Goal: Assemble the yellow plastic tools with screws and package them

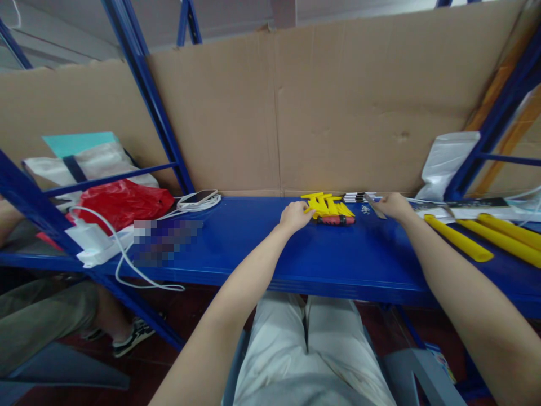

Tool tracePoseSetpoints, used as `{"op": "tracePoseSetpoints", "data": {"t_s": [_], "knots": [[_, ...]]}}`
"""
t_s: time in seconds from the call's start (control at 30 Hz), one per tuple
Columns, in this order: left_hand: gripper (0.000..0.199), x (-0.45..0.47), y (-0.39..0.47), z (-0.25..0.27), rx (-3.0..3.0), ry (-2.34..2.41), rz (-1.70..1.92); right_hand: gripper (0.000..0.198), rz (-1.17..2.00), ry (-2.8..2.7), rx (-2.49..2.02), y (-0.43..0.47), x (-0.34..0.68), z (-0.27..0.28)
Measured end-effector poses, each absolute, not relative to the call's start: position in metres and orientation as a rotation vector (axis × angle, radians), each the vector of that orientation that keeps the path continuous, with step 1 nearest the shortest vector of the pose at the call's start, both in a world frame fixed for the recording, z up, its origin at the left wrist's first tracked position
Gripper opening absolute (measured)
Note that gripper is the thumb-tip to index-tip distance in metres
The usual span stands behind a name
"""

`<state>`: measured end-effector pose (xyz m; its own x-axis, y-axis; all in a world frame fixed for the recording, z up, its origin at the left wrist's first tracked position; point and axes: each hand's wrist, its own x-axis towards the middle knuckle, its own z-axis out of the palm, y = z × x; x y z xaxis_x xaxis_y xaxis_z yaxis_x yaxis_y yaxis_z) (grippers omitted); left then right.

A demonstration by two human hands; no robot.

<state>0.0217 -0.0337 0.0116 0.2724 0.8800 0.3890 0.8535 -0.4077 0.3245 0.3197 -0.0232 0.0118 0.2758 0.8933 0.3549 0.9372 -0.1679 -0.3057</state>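
My left hand (296, 217) is closed at the left edge of a cluster of yellow plastic pieces (324, 202), its fingertips pinching one of them. Just in front of that cluster lies a red and black screwdriver handle (336, 220). My right hand (396, 206) grips a thin, flat metal strip (375, 206), held at a slant over the table; its exact kind is unclear. Small silvery bits (365, 209), too tiny to name, lie left of the strip. Behind them are several white and black small pieces (354, 197).
Long yellow strips (459, 238) lie at the right of the blue table (253, 248). A white power strip (99, 251), cables, a phone (200, 197) and a red plastic bag (122, 202) are at left. Cardboard (329, 113) stands behind. Another person's leg (51, 316) shows lower left.
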Motion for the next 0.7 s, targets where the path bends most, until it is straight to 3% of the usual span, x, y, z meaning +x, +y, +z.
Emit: {"op": "tracePoseSetpoints", "data": {"t_s": [0.33, 0.7], "knots": [[0.034, 0.022, -0.034, 0.012, 2.474, 1.663, 0.757, 0.014, 0.216, -1.752, -1.471, -0.036, 0.258, 0.017], [0.050, 0.023, -0.032, 0.008, 2.488, 1.605, 0.773, 0.022, 0.571, -1.793, -1.381, -0.046, 0.230, 0.016]]}}
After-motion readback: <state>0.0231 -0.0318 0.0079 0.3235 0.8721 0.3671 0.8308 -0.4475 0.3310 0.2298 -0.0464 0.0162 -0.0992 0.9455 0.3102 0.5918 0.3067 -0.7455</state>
